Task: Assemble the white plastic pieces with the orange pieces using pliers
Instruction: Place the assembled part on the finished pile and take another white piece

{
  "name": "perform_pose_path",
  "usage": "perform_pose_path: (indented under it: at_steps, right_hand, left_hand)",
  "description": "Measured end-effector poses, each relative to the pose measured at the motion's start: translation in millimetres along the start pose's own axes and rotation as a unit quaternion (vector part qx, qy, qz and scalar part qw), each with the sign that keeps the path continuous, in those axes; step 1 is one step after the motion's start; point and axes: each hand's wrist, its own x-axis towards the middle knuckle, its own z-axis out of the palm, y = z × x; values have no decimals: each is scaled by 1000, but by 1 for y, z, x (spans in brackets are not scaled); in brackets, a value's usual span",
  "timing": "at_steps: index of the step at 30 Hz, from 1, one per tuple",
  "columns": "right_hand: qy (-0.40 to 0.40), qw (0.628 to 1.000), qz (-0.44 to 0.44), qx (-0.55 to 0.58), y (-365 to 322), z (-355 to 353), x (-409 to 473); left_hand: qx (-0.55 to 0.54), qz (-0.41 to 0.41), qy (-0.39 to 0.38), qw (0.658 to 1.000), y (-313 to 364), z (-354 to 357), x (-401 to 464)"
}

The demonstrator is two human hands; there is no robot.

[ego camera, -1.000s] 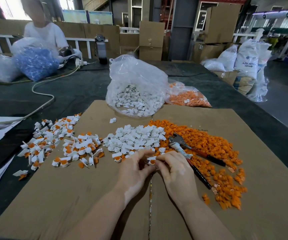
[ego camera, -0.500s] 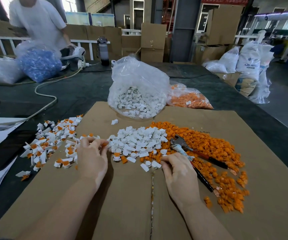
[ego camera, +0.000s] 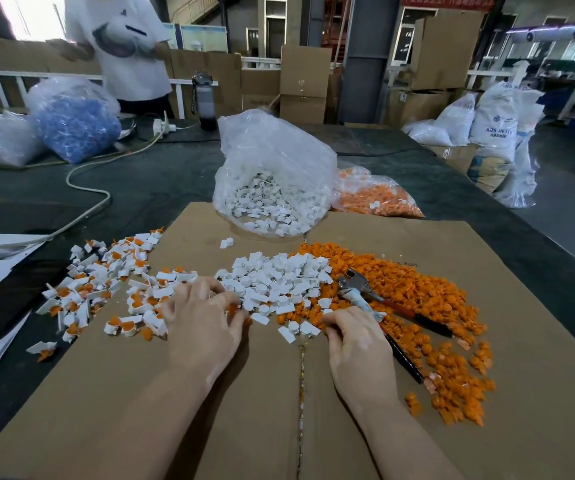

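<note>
Head view is showing a brown cardboard sheet [ego camera: 262,393] lying on the dark tabletop [ego camera: 161,188], with the work spread across it. The left hand [ego camera: 203,320] is reaching into the near edge of the loose pile of small white plastic pieces [ego camera: 275,278], its fingers curled down onto them; whether it is pinching one cannot be told. The right hand [ego camera: 358,344] is resting just beside the heap of small orange plastic pieces [ego camera: 414,292], fingers bent around the black-and-red-handled pliers [ego camera: 376,303], whose metal head is poking out beyond the knuckles.

To the left, a scattered pile of finished white-and-orange assemblies [ego camera: 106,289] is lying on the cardboard and spilling onto the tabletop, so a fair batch appears done. Far more seems to be waiting: both loose piles are large, and a clear plastic bag of white pieces [ego camera: 272,188] and a bag of orange pieces [ego camera: 376,199] are sitting behind them. The job is looking well short of halfway, with the next pair apparently being picked.
</note>
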Motion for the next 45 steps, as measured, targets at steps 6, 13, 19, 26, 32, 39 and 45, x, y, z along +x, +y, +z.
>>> perform_pose_path:
  at_steps: [6,13,19,26,32,39,45]
  right_hand:
    - [-2,1000,-4,0,0,-1,0]
    - [-2,999,-33,35,-4,-4,0]
    - [-20,996,-18,90,-5,-7,-2]
    - [16,996,42,73,-2,-5,0]
    - [27,995,57,72,-2,-4,0]
    - [36,996,60,63,-2,-2,0]
    - [47,997,39,39,-1,-2,0]
  left_hand:
    - [6,4,-29,1000,4,2,-2]
    - [-126,3,-23,992,28,0,-3]
    - [-296,9,-78,952,66,4,-14]
    - [-245,50,-107,962,62,11,-17]
    - [-148,123,-120,974,61,22,-22]
    - [-298,84,-83,947,68,22,-23]
    - [-310,112,-108,938,67,21,-22]
